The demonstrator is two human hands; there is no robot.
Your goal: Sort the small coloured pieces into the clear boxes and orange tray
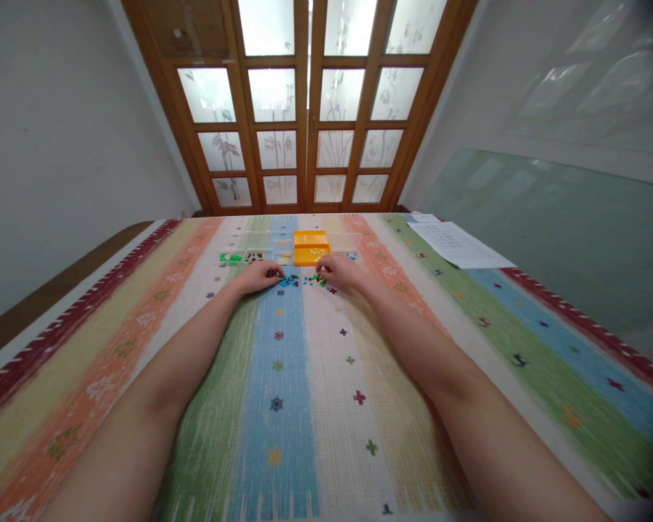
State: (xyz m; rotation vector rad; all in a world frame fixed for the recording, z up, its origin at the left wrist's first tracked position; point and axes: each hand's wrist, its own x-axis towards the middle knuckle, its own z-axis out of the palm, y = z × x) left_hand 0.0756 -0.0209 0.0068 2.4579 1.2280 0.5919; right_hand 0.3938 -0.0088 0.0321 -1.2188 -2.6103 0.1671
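My left hand [264,275] and right hand [342,271] curl partway, fingertips bent to the loose bits [288,280] between them; I can't tell whether either pinches one. Just beyond stands the yellow box [312,236], its near right corner hidden from me by the right hand. A clear tray [243,259] with green and brown bits lies left of it. Far right, paper [457,245] rests on the striped cloth [331,377].

striped, patterned cloth-covered table [334,377]. on it, far end: open yellow box [312,238], clear plastic containers [239,244] beside it holding small coloured bits [231,257]. nearer: loose tiny mixed-colour pieces [288,280], two clusters. right: printed sheet [460,246], second paper [425,217] behind.
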